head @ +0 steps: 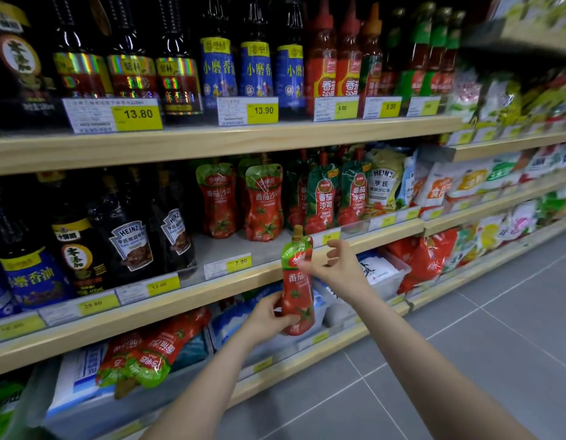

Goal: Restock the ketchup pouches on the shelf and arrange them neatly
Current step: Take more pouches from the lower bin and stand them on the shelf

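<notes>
Red-and-green ketchup pouch (297,287), spouted, upright, held in the air in front of the middle shelf (307,254), just below and forward of its edge. Left hand (269,319) grips its lower part, thumb across the front and fingers curled behind. Right hand (340,265) sits beside the upper part with fingers loosely spread; whether a fingertip touches the pouch cannot be told — blur hides the contact.

Matching shelved pouches (243,201) stand in two files at the back of the shelf, with bare shelf floor in front of them. Spare pouches (145,354) lie flat in a bin (116,404) on the lower shelf. Price tag (227,265) reads 7.90.

Risks, as judged: the soft pouch likely slumps or tips forward if set down without being leaned on its file; pushing it in hard could topple the standing pouches; a low approach could catch the price tag strip — the hold near the base leaves the top free to sway.
</notes>
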Available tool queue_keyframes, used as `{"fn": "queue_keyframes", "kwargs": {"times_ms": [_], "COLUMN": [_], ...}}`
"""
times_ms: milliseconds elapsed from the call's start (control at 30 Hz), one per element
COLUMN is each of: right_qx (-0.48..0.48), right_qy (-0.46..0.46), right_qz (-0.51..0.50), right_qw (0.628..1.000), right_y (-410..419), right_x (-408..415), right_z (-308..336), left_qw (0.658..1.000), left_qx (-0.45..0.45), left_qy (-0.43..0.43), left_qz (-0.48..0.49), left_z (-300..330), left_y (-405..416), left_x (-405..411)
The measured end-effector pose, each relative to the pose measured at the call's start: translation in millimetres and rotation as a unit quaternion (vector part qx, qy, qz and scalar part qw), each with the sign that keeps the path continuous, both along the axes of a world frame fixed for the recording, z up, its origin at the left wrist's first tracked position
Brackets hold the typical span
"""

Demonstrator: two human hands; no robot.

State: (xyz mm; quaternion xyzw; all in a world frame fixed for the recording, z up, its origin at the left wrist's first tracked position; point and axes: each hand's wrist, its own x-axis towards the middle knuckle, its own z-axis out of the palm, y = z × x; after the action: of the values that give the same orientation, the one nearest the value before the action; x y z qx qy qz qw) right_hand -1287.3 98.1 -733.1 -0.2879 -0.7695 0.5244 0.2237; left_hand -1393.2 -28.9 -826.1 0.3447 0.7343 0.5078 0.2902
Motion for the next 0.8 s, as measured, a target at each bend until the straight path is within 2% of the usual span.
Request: {"fn": "queue_keyframes", "kwargs": {"times_ms": [100, 167, 333, 400, 467, 533, 600, 667, 800], "right_qx": [-0.028, -0.006, -0.013, 0.001, 0.023, 0.050, 0.071, 0.087, 0.126], "right_qy": [-0.047, -0.049, 0.041, 0.082, 0.116, 0.138, 0.150, 0.163, 0.186], "right_qz": [0.048, 0.039, -0.035, -0.037, -0.031, -0.029, -0.023, -0.006, 0.021], "right_qw": [0.997, 0.998, 0.998, 0.996, 0.992, 0.989, 0.986, 0.983, 0.974], "right_y": [-6.5, -11.1, -9.3, -5.9, -0.8, 6.3, 11.9, 14.0, 10.0], "right_x": [-0.6, -5.0, -10.3, -13.1, -17.5, -25.2, -34.8, -47.0, -74.8], "right_z": [-21.0, -29.5, -23.1, -9.7, 9.8, 31.5, 51.3, 66.4, 72.4], "left_qw": [0.998, 0.997, 0.999, 0.996, 0.978, 0.927, 0.870, 0.840, 0.836], "left_qx": [-0.010, -0.016, 0.045, 0.065, 0.071, 0.078, 0.060, 0.023, -0.018], "left_qy": [-0.019, -0.007, -0.018, 0.053, 0.193, 0.355, 0.474, 0.526, 0.531], "left_qz": [-0.054, -0.081, -0.011, -0.002, 0.035, 0.087, 0.123, 0.131, 0.134], "left_z": [11.0, 17.9, 29.5, 42.2, 58.5, 76.5, 87.9, 88.5, 71.1], "left_y": [-2.0, -0.5, -0.9, -5.8, -16.6, -32.1, -47.3, -59.7, -73.7], "left_x": [-3.6, -3.5, -3.5, -10.2, -21.9, -36.3, -51.0, -63.9, -68.5]}}
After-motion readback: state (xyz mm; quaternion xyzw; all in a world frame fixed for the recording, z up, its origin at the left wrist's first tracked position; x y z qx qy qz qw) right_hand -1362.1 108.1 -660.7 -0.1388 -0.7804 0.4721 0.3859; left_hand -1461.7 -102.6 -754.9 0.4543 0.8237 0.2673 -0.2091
